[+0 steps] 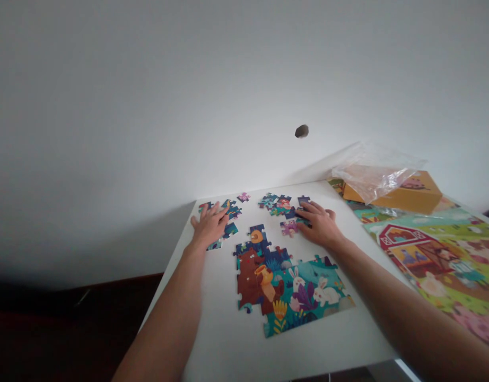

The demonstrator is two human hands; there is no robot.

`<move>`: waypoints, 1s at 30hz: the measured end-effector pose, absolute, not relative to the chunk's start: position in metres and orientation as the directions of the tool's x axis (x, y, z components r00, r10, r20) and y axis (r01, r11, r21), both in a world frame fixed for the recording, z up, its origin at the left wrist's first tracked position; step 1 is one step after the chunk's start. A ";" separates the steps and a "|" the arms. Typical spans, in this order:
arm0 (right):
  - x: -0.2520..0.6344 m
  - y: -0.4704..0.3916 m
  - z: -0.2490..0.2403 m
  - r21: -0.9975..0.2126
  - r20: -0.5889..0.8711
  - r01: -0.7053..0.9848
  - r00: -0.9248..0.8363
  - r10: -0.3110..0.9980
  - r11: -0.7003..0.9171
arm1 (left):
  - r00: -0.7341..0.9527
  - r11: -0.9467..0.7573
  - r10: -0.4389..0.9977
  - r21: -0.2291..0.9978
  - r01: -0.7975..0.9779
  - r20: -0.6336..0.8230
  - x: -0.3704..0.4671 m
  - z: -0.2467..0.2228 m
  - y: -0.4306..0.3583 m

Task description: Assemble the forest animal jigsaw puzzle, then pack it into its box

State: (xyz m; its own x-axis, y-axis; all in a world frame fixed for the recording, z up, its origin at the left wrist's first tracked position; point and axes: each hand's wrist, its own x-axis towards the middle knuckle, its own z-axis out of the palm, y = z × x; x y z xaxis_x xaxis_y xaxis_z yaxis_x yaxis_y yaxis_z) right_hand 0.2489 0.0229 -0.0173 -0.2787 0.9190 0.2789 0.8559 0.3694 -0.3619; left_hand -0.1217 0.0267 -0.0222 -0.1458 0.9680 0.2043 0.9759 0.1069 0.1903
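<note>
On the white table, a partly joined jigsaw puzzle (304,292) shows a brown bear with a honey pot and two white rabbits. My left hand (209,225) lies with fingers spread over loose puzzle pieces (230,229) at the far left, covering some of them. Across from it, my right hand (318,223) rests with fingers stretched out on dark blue pieces at the far right. Beside its fingertips is a purple puzzle piece (289,228). Between the hands, farther back, sit a cluster of teal pieces (268,200) and a single pink-purple piece (243,197).
To the right lies a farm picture sheet (439,254) with a red barn. A yellow box (421,193) stands on its far end, partly under a clear plastic bag (375,170). Behind the table rises a white wall (228,106) with a round hole (302,131).
</note>
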 end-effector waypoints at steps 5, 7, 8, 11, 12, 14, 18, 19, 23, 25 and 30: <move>0.245 0.021 -0.019 -0.374 0.291 0.847 -0.279 0.915 0.377 | -0.039 -0.029 0.944 0.201 0.979 0.329 -0.107 -0.016 0.023; 0.243 0.020 -0.019 -0.361 0.289 0.823 -0.349 0.892 0.439 | 0.010 -0.096 0.906 0.183 0.978 0.423 -0.093 -0.010 0.024; 0.243 0.019 -0.019 -0.352 0.281 0.806 -0.394 0.875 0.476 | 0.066 -0.153 0.894 0.164 0.974 0.444 -0.083 -0.007 0.026; 0.241 0.019 -0.019 -0.351 0.263 0.780 -0.449 0.854 0.518 | 0.248 -0.317 0.884 0.118 0.941 0.397 -0.050 -0.002 0.040; 0.242 0.019 -0.019 -0.360 0.269 0.780 -0.438 0.858 0.511 | 0.274 -0.337 0.892 0.124 0.933 0.360 -0.039 -0.001 0.047; 0.243 0.020 -0.018 -0.382 0.290 0.778 -0.411 0.864 0.498 | 0.296 -0.339 0.918 0.135 0.931 0.265 -0.021 0.000 0.062; 0.243 0.020 -0.016 -0.413 0.314 0.754 -0.409 0.857 0.511 | 0.303 -0.323 0.940 0.122 0.939 0.158 -0.003 0.002 0.087; 0.243 0.019 -0.016 -0.418 0.316 0.750 -0.409 0.856 0.513 | 0.304 -0.323 0.940 0.113 0.940 0.157 -0.002 0.004 0.090; 0.242 0.018 -0.015 -0.422 0.321 0.748 -0.406 0.856 0.513 | 0.313 -0.330 0.934 0.078 0.941 0.172 -0.001 0.015 0.084; 0.243 0.019 -0.016 -0.423 0.319 0.755 -0.394 0.862 0.501 | 0.296 -0.316 0.934 0.075 0.946 0.202 -0.002 0.021 0.065; 0.243 0.016 -0.010 -0.402 0.348 0.770 -0.372 0.860 0.496 | 0.187 -0.245 0.896 0.098 0.965 0.402 -0.016 0.021 -0.035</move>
